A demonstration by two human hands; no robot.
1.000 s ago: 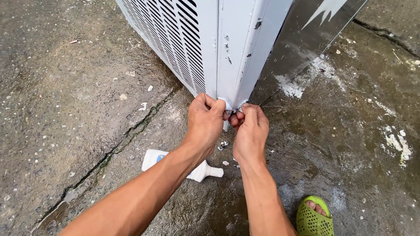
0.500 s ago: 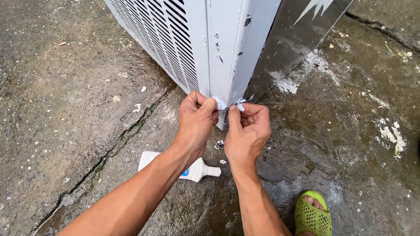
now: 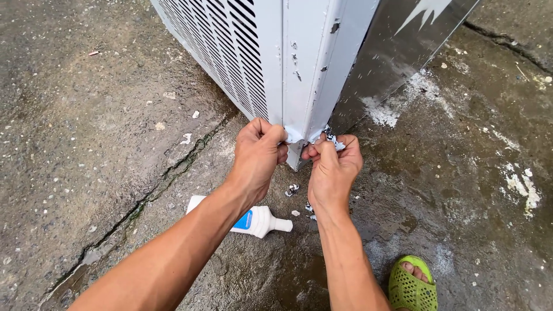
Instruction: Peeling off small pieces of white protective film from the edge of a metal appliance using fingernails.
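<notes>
- Since the earlier frame our hands have dropped lower in view and parted slightly, the cabinet corner filling more of the top.
- White cabinet [image 3: 288, 63] stands on the wet concrete floor [image 3: 75, 144], its louvred side facing left and its bottom corner between our hands.
- Our left hand [image 3: 259, 158] is clenched on the corner's lower edge, seemingly to brace it.
- Our right hand [image 3: 333, 170] pinches a torn film scrap [image 3: 332, 140] just beside that corner, pulling it off.
- White tube [image 3: 250, 217] lies on the floor under our left forearm, within reach.
- Green sandal [image 3: 412, 285] sits at bottom right.
- Small scraps [image 3: 292, 190] lie below the corner.
</notes>
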